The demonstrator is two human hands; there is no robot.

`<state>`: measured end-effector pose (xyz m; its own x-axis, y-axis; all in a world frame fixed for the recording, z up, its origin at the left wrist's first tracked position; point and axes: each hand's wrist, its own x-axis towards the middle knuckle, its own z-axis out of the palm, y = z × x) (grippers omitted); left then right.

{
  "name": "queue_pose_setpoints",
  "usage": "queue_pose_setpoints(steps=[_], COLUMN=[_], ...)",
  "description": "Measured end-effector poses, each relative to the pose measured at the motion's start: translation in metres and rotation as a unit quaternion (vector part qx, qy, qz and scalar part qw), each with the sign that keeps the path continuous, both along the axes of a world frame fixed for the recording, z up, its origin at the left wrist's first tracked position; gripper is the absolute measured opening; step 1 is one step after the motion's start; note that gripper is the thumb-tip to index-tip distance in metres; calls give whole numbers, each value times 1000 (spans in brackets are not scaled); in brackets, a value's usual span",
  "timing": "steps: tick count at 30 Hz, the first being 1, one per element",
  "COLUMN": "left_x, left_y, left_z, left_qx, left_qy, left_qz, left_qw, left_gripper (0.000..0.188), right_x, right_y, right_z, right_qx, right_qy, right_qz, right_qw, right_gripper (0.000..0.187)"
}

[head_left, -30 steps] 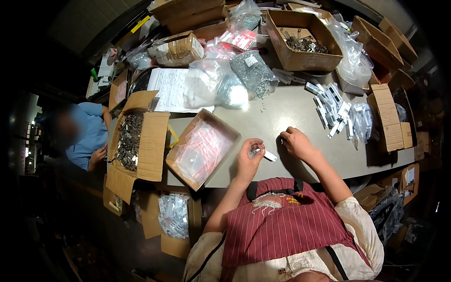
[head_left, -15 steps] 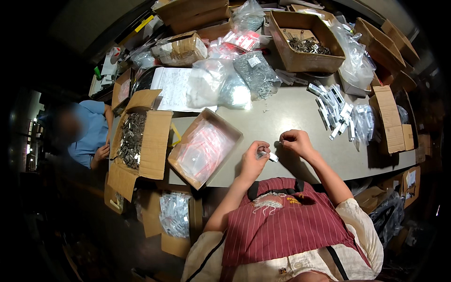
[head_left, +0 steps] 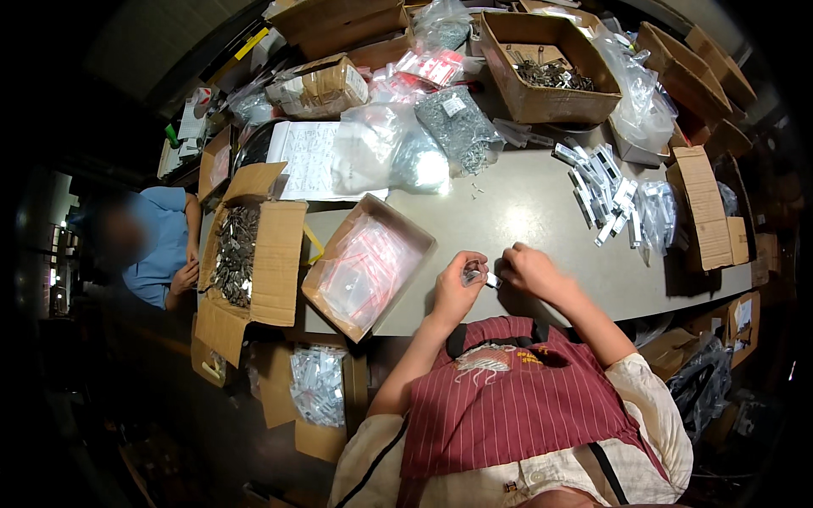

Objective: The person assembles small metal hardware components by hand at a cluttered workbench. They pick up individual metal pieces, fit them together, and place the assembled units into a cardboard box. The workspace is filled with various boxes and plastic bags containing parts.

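Observation:
My left hand (head_left: 457,288) is closed around a small white oblong part (head_left: 492,279), whose end sticks out past the fingers toward the right. A clear, dark-edged bit shows between the thumb and forefinger. Close beside that end is my right hand (head_left: 535,275), its fingers bent together and slightly blurred; whatever they pinch is hidden. To the right, a loose pile of similar white and silver oblong parts (head_left: 603,190) lies on the grey table (head_left: 517,190). An open carton of clear red-edged plastic bags (head_left: 373,271) stands just left of my left hand.
At the left, a carton holds dark metal pieces (head_left: 237,254); another carton of metal parts (head_left: 555,76) stands at the back. A bag of screws (head_left: 457,127) lies near written sheets (head_left: 301,157). A person in blue (head_left: 161,241) is at far left.
My right hand has come down toward me, up to the part's end, its fingers curling inward. My left hand still grips the part, now turned slightly. The view has shifted a little.

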<state>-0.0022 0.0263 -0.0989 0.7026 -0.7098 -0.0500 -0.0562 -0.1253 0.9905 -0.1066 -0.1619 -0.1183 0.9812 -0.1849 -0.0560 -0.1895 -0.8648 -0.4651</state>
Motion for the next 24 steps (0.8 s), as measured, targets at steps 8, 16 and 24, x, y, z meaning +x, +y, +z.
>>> queue_pose_setpoints(steps=[8, 16, 24], left_x=[0, 0, -2], left_y=[5, 5, 6], left_z=[-16, -7, -19], left_qx=[62, 82, 102], left_qy=[-64, -129, -93], left_qz=[-7, 25, 38], left_qw=[996, 988, 990], left_gripper=[28, 25, 20], right_x=[6, 1, -47], right_y=[8, -65, -118], right_z=[43, 27, -15], right_qx=[246, -11, -150], right_qy=[-44, -176, -127], right_qz=[-51, -184, -293], right_qw=[967, 967, 936], right_gripper=[31, 40, 29])
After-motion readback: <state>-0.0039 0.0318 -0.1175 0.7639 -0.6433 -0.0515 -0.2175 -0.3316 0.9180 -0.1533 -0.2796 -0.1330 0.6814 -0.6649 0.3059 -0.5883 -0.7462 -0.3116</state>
